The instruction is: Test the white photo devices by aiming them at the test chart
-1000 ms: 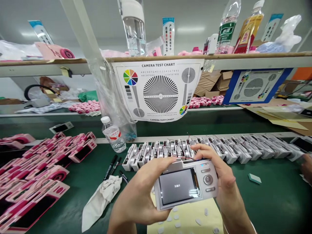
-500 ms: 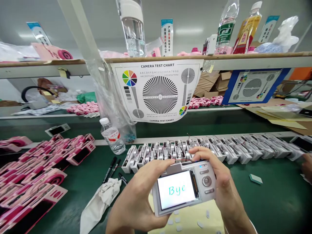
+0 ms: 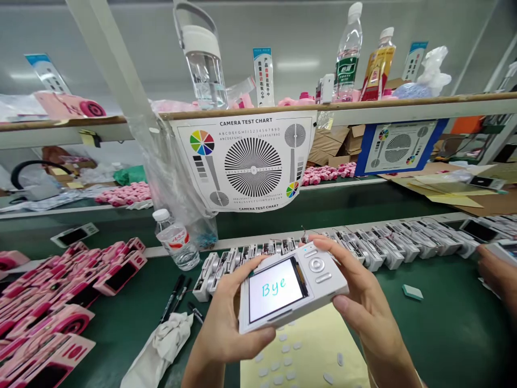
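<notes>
I hold a silver compact camera (image 3: pixel 319 269) in both hands above a yellow sheet (image 3: pixel 311 350) dotted with small white pads. Its rear screen (image 3: pixel 275 287) glows white with the word "Bye". My left hand (image 3: pixel 226 331) grips the camera's left end, thumb underneath and fingers along the top. At the right end my right hand (image 3: pixel 357 304) wraps the camera, fingers over the top edge. The camera is tilted, its right side raised. Behind it runs a row of unfinished silver camera bodies (image 3: pixel 388 245) with loose wires.
A camera test chart (image 3: pixel 246 161) hangs from the shelf ahead. Pink camera shells (image 3: pixel 52 291) are piled at left. A water bottle (image 3: pixel 175 240), black pens (image 3: pixel 173 291) and a white cloth (image 3: pixel 157 339) lie front left. Another person's hand (image 3: pixel 498 272) shows at the right edge.
The screen went from a dark menu to white with "Bye". The camera tipped, right end up, and shifted slightly left; my right fingers slid along its top.
</notes>
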Motion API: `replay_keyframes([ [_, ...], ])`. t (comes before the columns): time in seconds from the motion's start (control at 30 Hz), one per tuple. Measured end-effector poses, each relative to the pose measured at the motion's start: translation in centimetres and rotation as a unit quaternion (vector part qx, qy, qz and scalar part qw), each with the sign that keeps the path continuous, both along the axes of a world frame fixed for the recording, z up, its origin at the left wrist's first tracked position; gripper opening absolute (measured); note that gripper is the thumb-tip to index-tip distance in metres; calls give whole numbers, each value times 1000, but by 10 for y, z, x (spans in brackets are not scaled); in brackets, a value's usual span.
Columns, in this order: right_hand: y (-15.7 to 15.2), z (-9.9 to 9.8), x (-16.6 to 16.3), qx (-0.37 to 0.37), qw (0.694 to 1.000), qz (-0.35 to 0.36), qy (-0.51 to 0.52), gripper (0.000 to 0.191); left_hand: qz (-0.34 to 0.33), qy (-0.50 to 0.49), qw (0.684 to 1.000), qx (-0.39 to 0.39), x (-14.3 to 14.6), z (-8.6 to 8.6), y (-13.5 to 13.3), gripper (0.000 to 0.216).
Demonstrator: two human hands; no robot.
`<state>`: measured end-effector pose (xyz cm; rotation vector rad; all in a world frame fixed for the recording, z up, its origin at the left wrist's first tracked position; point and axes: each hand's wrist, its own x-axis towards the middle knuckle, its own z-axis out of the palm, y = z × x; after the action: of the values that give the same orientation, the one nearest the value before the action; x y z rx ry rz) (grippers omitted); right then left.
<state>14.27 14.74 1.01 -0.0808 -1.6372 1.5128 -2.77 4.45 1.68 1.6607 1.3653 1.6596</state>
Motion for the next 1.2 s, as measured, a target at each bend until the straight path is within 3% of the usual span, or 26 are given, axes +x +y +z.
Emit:
replay_keyframes([
  [0.57, 6, -10, -5, -23, 999, -27, 40, 42, 36, 54, 998, -9, 6, -1, 1, 64],
  [0.7, 4, -7, -9, -49, 998, -18, 45, 48, 24, 19, 999, -28, 5, 2, 3, 62],
  [0.83, -4, -2, -16, -60, 989, -85, 109, 28, 50, -9, 998, -28, 2, 3, 4, 65],
  [0.93, -5, -2, -18, -33, 981, -146, 120, 14, 114, 42, 993, 11, 5, 0, 2, 64],
  [1.03, -1, -5, -17, -24, 981, -154, 111, 9, 227, 169, 956, 78, 11, -8, 0, 66],
  [1.2, 12, -12, -21, -88, 983, -118, 108, 7, 373, 341, 841, 193, 15, -16, 5, 75],
])
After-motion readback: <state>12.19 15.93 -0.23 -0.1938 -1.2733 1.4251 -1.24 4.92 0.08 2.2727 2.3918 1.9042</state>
